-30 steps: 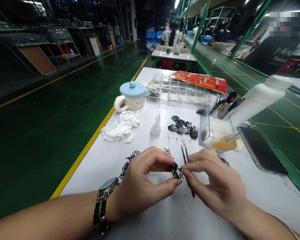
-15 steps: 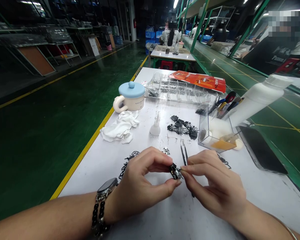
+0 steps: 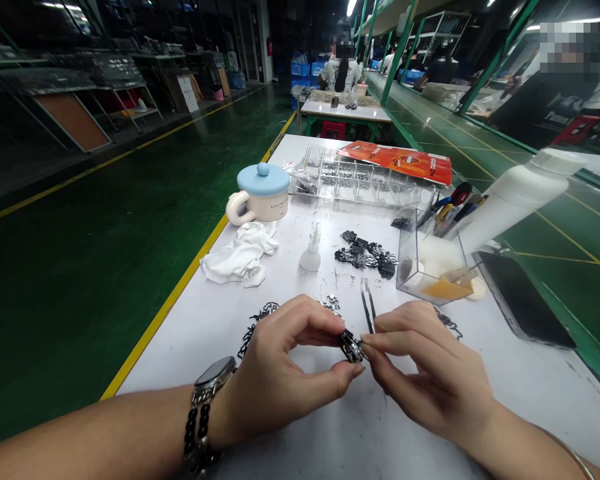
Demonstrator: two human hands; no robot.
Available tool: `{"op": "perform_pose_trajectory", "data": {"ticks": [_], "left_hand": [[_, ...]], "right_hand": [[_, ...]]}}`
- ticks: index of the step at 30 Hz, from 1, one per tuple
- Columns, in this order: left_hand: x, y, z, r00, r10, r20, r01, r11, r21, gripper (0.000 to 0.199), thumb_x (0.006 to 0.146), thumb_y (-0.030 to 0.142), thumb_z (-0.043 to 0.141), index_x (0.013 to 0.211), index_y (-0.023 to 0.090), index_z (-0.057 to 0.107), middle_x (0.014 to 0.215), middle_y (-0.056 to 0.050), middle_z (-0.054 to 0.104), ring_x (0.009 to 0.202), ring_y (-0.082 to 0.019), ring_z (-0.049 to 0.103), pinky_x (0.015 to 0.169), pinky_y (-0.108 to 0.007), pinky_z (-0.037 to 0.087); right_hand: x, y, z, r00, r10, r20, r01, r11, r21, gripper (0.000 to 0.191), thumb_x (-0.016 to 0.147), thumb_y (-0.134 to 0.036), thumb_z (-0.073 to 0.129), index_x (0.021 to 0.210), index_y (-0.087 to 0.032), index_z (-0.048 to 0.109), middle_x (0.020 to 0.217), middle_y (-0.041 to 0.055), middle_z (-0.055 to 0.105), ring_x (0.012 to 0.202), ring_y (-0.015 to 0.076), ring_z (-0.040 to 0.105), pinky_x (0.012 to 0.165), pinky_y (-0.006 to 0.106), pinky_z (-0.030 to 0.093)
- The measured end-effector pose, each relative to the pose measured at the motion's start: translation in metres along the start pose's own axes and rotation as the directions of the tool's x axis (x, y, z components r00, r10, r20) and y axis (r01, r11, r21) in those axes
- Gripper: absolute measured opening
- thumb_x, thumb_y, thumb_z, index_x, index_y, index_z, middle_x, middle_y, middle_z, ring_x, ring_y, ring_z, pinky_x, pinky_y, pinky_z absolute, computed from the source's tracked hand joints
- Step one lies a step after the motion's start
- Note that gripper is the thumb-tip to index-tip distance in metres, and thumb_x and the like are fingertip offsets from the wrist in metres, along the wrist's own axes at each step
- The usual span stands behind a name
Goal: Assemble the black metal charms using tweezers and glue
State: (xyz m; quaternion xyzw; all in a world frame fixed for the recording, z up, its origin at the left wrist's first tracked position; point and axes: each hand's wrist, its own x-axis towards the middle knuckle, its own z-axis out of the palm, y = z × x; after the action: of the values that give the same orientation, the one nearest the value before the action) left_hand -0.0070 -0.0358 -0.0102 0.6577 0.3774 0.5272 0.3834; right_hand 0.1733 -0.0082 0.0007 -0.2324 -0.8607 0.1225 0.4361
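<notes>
Left hand (image 3: pixel 275 373) and right hand (image 3: pixel 430 367) pinching from either side: fingertips of both closed on a small black-and-silver metal part (image 3: pixel 351 347), held just above the white tabletop (image 3: pixel 405 440). Slim black metal tweezers (image 3: pixel 368 310) show just beyond the part, their lower length passing behind the right fingers; whether the right hand grips them cannot be told.

Relative to the part: far ahead, a clear plastic compartment tray (image 3: pixel 350 180) holds small dark pieces in its cells. Ahead and to the right, a clear square box (image 3: pixel 430 270) holds white material and an orange block, contents not fully identifiable; coloured tool handles (image 3: pixel 455 207) stand just behind it. A tilted white plastic bottle (image 3: pixel 517 200) lies further right. Directly ahead sits a loose heap of black metal parts (image 3: pixel 365 255). Ahead and to the left are a cream mug with a pale blue lid (image 3: pixel 263 190) and a crumpled white cloth (image 3: pixel 240 253).
</notes>
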Motion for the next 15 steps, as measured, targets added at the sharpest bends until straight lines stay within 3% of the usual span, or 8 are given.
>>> {"op": "perform_pose_trajectory", "data": {"ticks": [15], "left_hand": [[0.0,0.0015,0.0013,0.993,0.117,-0.016,-0.115,0.988,0.098,0.025,0.065,0.005,0.072,0.086,0.009,0.059,0.08,-0.007,0.059,0.076,-0.016,0.061,0.065,-0.027,0.061]], "right_hand": [[-0.0012,0.0003,0.0004,1.0,0.031,0.003,-0.031,0.999,0.025,0.017,0.073,0.002,0.056,0.083,-0.012,0.058,0.069,0.0056,0.057,0.064,0.0131,0.052,0.058,0.032,0.039]]}}
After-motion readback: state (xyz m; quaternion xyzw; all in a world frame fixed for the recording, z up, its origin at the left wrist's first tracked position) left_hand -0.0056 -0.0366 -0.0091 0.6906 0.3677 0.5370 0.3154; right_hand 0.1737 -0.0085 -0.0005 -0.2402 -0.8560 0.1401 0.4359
